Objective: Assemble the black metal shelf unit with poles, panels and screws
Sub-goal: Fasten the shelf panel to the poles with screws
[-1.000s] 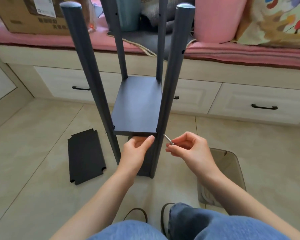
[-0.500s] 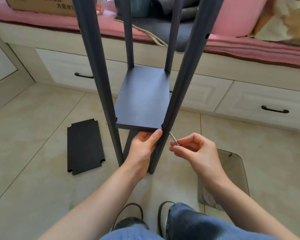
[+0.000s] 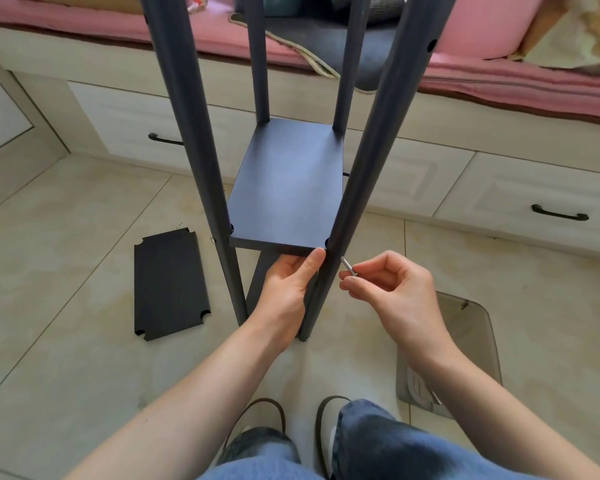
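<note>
Four tall black metal poles stand on the tiled floor. Flat black rectangular panel propped level by left hand underneath. Right hand pinches small silver screw beside near-right pole, likely to fix that corner.

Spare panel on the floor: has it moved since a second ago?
No. The spare panel lies by the same floor tile seam, left of the near-left pole; only the camera shifted.

the screw in the right hand now nearly touches the near right pole.
</note>
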Demonstrator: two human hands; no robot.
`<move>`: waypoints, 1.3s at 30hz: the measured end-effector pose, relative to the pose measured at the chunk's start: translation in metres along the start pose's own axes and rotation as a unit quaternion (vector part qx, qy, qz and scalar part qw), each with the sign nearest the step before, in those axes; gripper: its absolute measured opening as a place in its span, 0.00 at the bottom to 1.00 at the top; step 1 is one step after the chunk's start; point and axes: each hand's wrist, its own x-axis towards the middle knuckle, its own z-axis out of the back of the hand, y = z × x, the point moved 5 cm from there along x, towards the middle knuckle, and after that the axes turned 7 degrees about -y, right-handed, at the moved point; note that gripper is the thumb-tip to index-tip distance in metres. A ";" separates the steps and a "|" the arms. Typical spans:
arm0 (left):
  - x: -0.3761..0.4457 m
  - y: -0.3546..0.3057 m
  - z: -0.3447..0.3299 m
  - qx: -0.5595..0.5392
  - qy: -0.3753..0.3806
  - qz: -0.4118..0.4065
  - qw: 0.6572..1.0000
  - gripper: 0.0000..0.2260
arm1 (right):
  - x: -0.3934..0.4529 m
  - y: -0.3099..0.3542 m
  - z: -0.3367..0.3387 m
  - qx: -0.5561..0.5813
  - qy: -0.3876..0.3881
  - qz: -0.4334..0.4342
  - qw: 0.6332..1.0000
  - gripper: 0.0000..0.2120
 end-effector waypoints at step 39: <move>0.005 -0.002 -0.006 -0.031 0.039 -0.036 0.998 0.07 | 0.010 0.010 -0.005 -0.119 -0.008 0.140 0.983 0.06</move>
